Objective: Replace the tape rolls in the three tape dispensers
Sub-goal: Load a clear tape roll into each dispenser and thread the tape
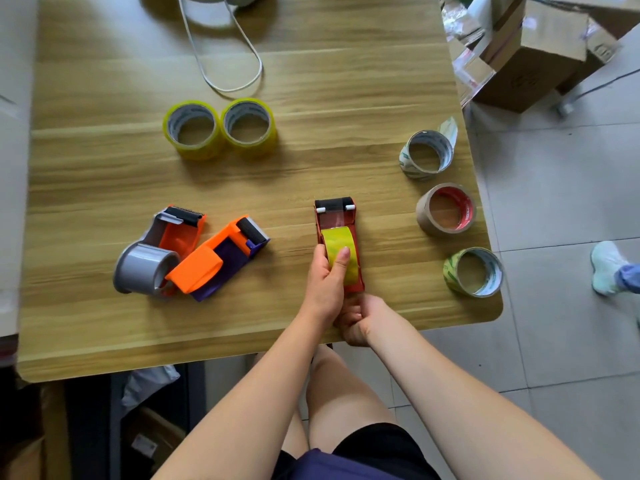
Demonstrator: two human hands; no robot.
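Observation:
A red tape dispenser (337, 220) lies on the wooden table (104, 174) near its front edge, with a yellow tape roll (339, 244) seated in it. My left hand (327, 282) grips that roll, thumb on top. My right hand (360, 318) holds the dispenser's handle end at the table edge. Two more dispensers lie at the left: a grey and orange one (156, 254) and an orange and purple one (216, 259). Two full yellow rolls (192, 128) (247, 123) sit further back.
Three nearly used-up rolls stand along the right edge: a white-green one (427, 154), a brown one (446, 209), a green one (474, 271). A white cord loop (225, 50) lies at the back. Cardboard boxes (530, 53) stand on the floor at right, and another person's shoe (606, 268).

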